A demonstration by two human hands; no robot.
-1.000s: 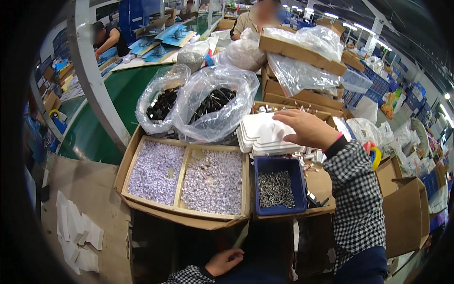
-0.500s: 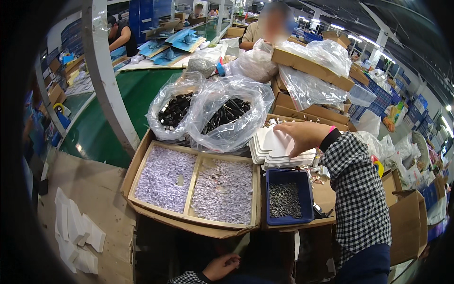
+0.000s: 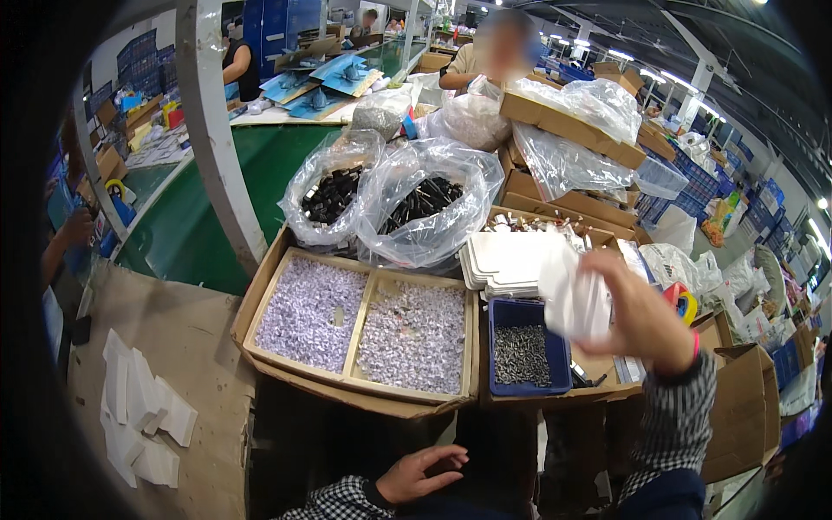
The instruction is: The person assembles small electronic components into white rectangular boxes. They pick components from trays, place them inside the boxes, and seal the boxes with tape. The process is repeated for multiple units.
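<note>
Fingers of my left hand [image 3: 419, 475], down at six o'clock, have opened out over the last half second: the thumb now stands apart from the rest, and I see nothing held. Out past three o'clock, the fingers of my right hand [image 3: 650, 325] pinch a white piece [image 3: 572, 295], too blurred on my feed for me to read its outline. Partly behind it, between four and five, sits the blue tray [image 3: 529, 389] of metal bits [image 3: 520, 355]; the wood tray [image 3: 360, 325] of white bits [image 3: 412, 338] is at seven. Farther back, close in toward three, is the stack [image 3: 498, 260]. My right hand was touching it half a second ago and has since pulled away toward four o'clock, so I judge the piece came off its top: the pick-up looks done. Beyond, at twelve, stands a bag [image 3: 433, 243] of black parts [image 3: 425, 204].
</note>
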